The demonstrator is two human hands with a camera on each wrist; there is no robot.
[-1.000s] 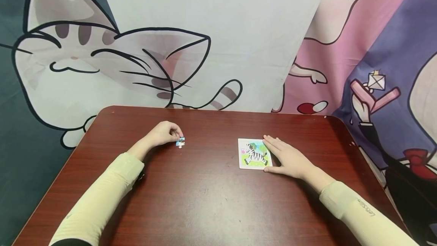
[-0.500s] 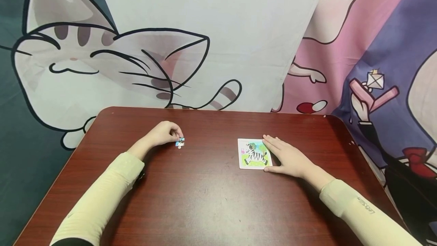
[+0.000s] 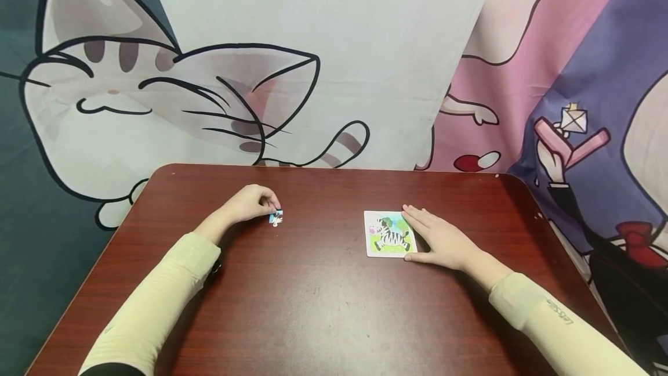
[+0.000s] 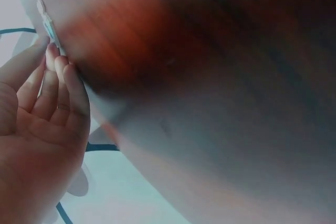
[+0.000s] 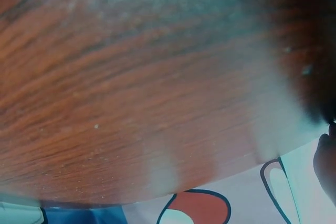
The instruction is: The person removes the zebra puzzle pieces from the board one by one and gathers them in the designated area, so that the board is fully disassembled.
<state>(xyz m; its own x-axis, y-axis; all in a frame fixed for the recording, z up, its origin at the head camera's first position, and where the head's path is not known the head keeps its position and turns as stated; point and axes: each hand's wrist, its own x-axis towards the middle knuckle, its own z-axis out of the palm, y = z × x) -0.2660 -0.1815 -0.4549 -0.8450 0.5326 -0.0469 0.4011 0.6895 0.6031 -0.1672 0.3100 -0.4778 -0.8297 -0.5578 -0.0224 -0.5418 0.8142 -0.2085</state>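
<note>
My left hand (image 3: 252, 204) pinches a small blue, white and black jigsaw puzzle piece (image 3: 276, 219) between thumb and fingertips, at the far left of the table. In the left wrist view that puzzle piece (image 4: 48, 26) is seen edge-on at the fingertips of the left hand (image 4: 44, 124). To the right lies a square zebra picture card (image 3: 390, 234) with a white border, flat on the wood. My right hand (image 3: 440, 241) rests at the card's right edge, fingers straight and thumb spread. Only a sliver of the right hand (image 5: 326, 161) shows in the right wrist view.
A dark red-brown wooden table (image 3: 313, 306) carries everything. Behind its far edge hangs a cloth backdrop (image 3: 386, 74) with cartoon cats and other figures. Both forearms, in pale yellow sleeves (image 3: 156, 295), reach in from the near corners.
Both hands, the puzzle piece and the card hold their places. The head view has shifted very slightly.
</note>
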